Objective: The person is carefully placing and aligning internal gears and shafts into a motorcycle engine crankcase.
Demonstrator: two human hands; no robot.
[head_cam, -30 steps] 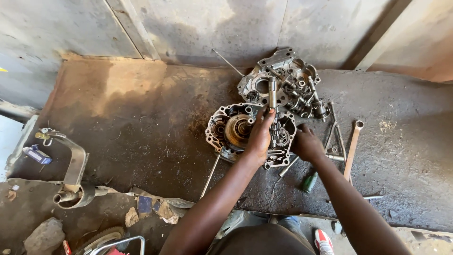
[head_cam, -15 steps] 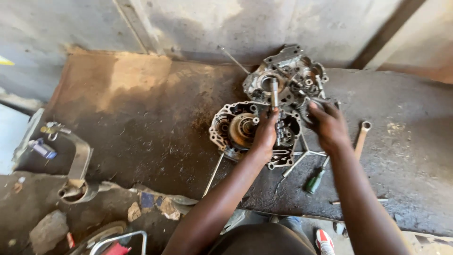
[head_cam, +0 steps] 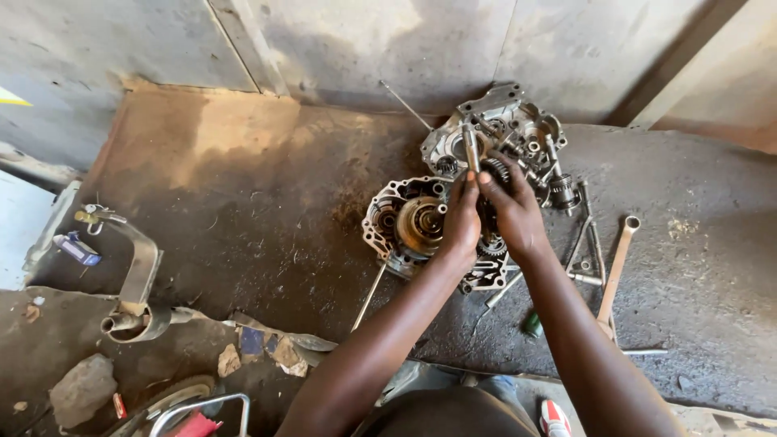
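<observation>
Both hands over engine case [head_cam: 405, 222]: left hand [head_cam: 461, 222] and right hand [head_cam: 514, 214] grips pinching upright metal shaft [head_cam: 471, 150].

Dull grey cast-metal engine crankcase half [head_cam: 409, 226], greasy and rough, with a brassy, smoother round rotor [head_cam: 421, 225] inside. A bare steel shaft [head_cam: 471, 147] looks faintly shiny. The concrete slab [head_cam: 243, 210] is rough, matt, oil-stained. A worn metal wrench [head_cam: 617, 263] looks dull.
</observation>
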